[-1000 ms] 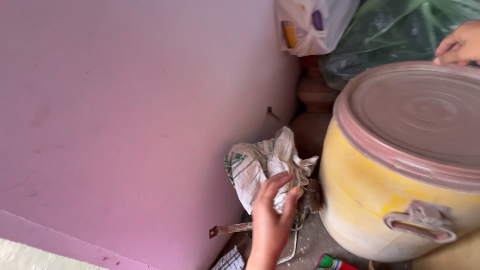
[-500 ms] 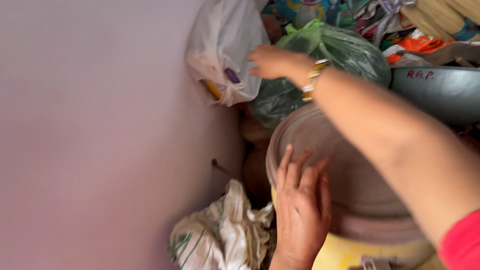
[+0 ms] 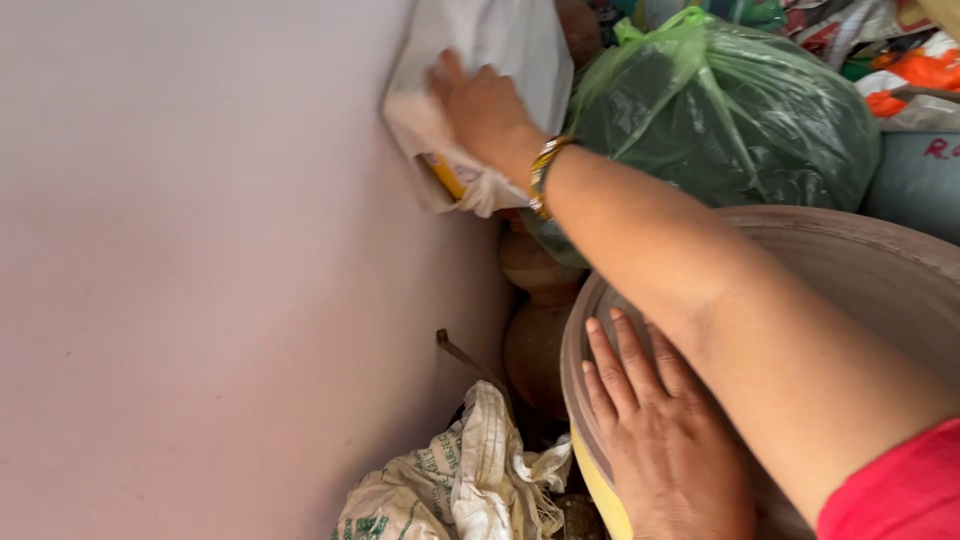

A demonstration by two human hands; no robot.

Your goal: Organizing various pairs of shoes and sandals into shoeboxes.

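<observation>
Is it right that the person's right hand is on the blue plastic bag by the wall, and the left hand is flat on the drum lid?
Not quite. In the head view the right hand presses on a white plastic bag, not a blue one, by the pale pink wall. The left hand does lie flat on the brownish round drum lid.

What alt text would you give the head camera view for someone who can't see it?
A person's right hand presses on a white plastic bag hanging against a pale pink wall, while the left hand rests flat on the lid of a yellow drum. A knotted green bag, clay pots and a crumpled woven sack crowd around.
</observation>
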